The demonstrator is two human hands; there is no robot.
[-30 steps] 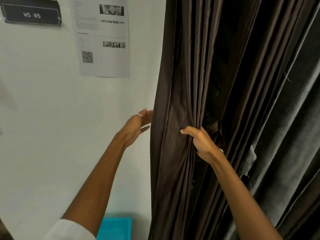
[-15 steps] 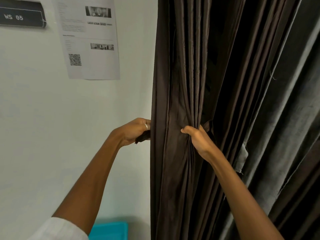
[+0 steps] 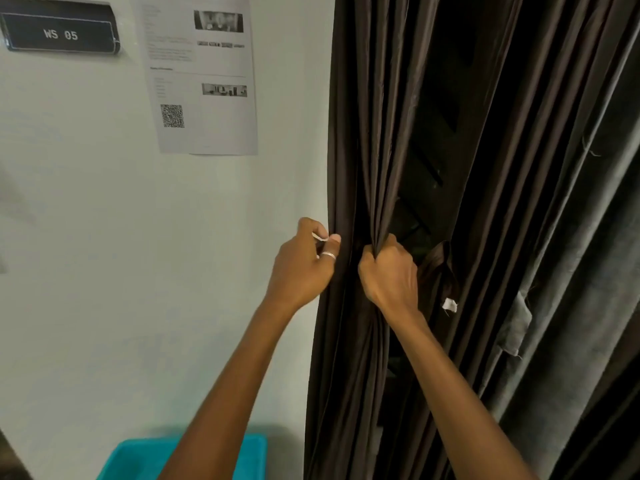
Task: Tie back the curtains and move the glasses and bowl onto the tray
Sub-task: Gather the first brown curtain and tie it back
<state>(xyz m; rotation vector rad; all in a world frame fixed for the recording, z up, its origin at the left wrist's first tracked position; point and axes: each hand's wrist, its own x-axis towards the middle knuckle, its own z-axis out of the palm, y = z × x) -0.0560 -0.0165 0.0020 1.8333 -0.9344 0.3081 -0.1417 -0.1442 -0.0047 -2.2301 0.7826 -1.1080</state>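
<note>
A dark brown curtain [image 3: 398,116] hangs in folds right of the white wall. My left hand [image 3: 303,268] grips the curtain's left edge, thumb and fingers curled on it. Beside it, my right hand [image 3: 389,271] holds a fistful of gathered folds. A dark brown tie-back strip [image 3: 438,271] with a small white tag loops just right of my right hand. Whether either hand also holds the strip is hidden by the folds. No glasses or bowl are in view.
A grey curtain [image 3: 571,271] hangs to the right of the brown one. A turquoise tray [image 3: 131,459] sits low against the wall, under my left forearm. On the wall are a printed sheet [image 3: 204,74] and a black sign [image 3: 60,32].
My left hand moved right from beside the curtain onto its left edge. My right hand closed into a fist on the folds, and both hands now sit close together.
</note>
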